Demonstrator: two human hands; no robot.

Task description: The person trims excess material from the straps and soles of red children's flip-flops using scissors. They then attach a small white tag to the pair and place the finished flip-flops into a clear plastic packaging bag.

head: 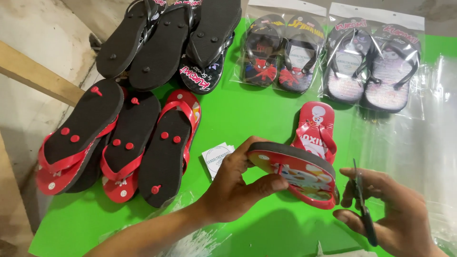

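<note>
low in the frame the left hand (233,183) is clamped on a red flip-flop (297,173) tipped on its edge, and the right hand (388,209) at lower right is closed round dark scissors (364,209) — blades just beside the sole. another red flip-flop (316,128) lies flat behind it on the green table (247,114) — bagged pairs (328,57) at upper right.

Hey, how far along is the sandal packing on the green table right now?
Done: two bagged pairs lie at the far edge. In hand: the left hand holds a red sandal on edge while the right hand holds scissors; its mate lies behind. Left: loose red-strapped sandals and black ones, unbagged.
</note>
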